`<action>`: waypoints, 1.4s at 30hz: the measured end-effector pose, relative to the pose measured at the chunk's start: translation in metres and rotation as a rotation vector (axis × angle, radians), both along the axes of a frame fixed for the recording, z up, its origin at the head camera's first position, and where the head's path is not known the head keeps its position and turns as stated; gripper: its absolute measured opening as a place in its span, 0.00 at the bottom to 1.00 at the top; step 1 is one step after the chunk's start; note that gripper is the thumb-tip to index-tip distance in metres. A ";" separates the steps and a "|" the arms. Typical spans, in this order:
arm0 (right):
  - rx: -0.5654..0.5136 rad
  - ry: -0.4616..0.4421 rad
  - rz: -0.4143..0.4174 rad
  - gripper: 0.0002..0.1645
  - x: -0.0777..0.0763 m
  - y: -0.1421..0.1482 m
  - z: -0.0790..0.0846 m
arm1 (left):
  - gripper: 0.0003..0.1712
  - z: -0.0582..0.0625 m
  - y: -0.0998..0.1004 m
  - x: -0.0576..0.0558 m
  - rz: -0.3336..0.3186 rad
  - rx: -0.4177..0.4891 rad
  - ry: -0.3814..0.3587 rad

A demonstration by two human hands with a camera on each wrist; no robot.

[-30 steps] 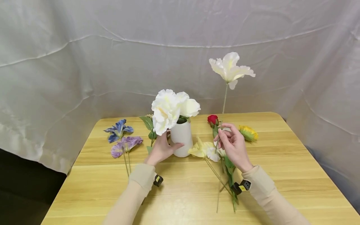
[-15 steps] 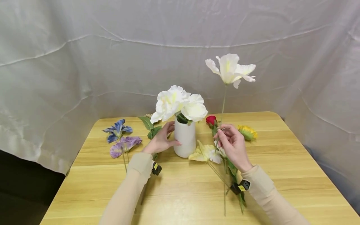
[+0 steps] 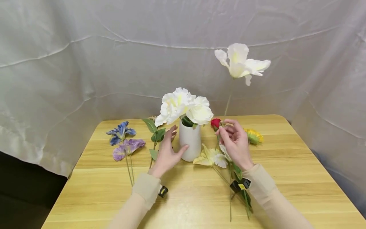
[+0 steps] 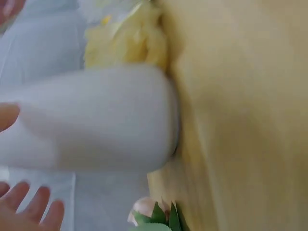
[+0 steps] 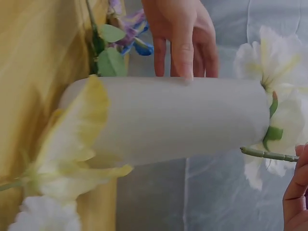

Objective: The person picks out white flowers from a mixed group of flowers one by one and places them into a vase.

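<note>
A white vase (image 3: pixel 190 144) stands on the table with white flowers (image 3: pixel 183 106) leaning out of its mouth. My left hand (image 3: pixel 168 152) is at the vase's left side, fingers spread and thumb toward its wall; whether the thumb touches is unclear. In the left wrist view the fingers (image 4: pixel 36 207) stand apart from the vase. My right hand (image 3: pixel 235 141) pinches the green stem (image 5: pixel 269 154) of a white lily-like flower (image 3: pixel 240 60), held upright right of the vase. The stem's lower end shows close to the vase mouth in the right wrist view.
Blue (image 3: pixel 120 132) and purple flowers (image 3: pixel 128 148) lie at left, near a leafy stem (image 3: pixel 154 136). A pale yellow flower (image 3: pixel 206 156), a red rose (image 3: pixel 215 123) and a yellow flower (image 3: pixel 254 136) lie at right. A grey curtain (image 3: pixel 183 70) hangs behind the table.
The vase has shifted slightly right, and its flowers have swung rightward. My left hand's fingers have come away from the flowers. The lily-like flower has risen a little in my right hand.
</note>
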State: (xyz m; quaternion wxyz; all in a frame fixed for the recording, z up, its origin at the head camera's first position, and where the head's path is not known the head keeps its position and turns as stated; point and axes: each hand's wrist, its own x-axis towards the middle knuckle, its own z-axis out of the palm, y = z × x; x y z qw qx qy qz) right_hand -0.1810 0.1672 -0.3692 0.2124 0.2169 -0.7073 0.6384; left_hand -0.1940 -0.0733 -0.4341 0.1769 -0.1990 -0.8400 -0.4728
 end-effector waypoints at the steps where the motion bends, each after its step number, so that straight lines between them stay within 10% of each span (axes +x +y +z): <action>1: -0.001 0.006 0.002 0.11 0.000 -0.003 0.004 | 0.47 -0.001 0.003 0.004 0.040 -0.025 0.063; 5: -0.006 0.063 0.006 0.08 0.002 -0.018 0.023 | 0.43 -0.005 0.012 0.016 0.160 -0.129 0.221; 10: -0.012 0.161 0.002 0.05 0.000 -0.034 0.037 | 0.42 -0.008 0.019 0.022 0.217 -0.185 0.251; 42: -0.005 0.511 -0.084 0.08 -0.039 -0.077 0.053 | 0.42 -0.014 0.021 0.023 0.180 -0.148 0.225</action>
